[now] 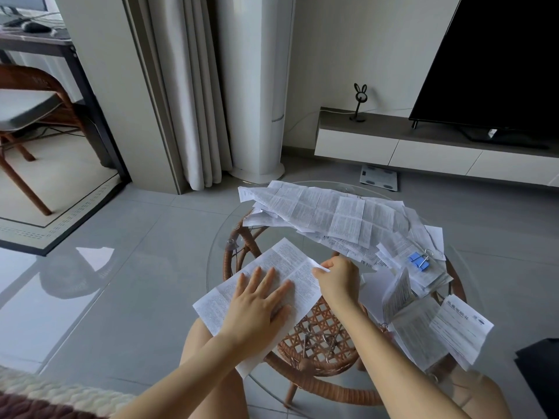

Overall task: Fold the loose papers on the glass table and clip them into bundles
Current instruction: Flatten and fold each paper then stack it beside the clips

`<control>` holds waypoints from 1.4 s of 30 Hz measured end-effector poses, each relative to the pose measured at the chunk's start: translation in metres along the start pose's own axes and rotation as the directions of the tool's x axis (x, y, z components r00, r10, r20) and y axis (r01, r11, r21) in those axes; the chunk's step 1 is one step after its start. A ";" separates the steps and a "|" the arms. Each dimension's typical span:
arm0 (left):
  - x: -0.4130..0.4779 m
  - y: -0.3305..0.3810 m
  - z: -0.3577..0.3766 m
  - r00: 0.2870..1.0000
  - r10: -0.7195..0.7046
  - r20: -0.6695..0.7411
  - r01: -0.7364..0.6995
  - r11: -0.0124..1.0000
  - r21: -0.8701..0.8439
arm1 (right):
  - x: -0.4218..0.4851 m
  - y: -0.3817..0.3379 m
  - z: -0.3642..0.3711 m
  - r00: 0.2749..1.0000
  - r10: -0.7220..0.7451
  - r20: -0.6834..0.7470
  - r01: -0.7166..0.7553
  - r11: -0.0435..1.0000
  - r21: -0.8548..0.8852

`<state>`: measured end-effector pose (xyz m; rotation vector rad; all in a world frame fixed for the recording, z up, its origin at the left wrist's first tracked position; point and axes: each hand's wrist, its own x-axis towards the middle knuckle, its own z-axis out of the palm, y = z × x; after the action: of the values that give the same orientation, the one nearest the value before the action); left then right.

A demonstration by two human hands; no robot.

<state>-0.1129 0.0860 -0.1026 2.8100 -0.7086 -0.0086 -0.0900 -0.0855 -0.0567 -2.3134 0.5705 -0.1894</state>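
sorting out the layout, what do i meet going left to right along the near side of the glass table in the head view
left hand flat on the sheet → right hand pinching that sheet's edge → blue clip → folded leaflets at the right rim

The round glass table (218, 252) is carrying a big messy pile of loose papers (326, 213) sprawling across its far side, a printed sheet (279, 261) lying flat and hanging over the near-left edge, a clipped bundle (434, 276) sitting at the right, and folded sheets (453, 325) spilling off the near right.
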 end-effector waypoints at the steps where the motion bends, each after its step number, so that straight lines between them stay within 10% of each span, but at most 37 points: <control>1: 0.000 0.000 0.001 1.000 0.006 -0.007 -0.006 1.000 -0.010 | 0.000 0.000 0.000 1.000 0.001 0.005 -0.001 1.000 0.001; 42: 0.004 0.004 -0.001 0.996 -0.060 0.065 0.061 0.998 -0.005 | 0.029 0.008 0.000 0.985 0.122 0.121 -0.098 0.977 -0.191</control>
<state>-0.1111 0.0812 -0.1006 2.8350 -0.6358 -0.1135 -0.0672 -0.1032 -0.0631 -2.4418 0.6713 0.0722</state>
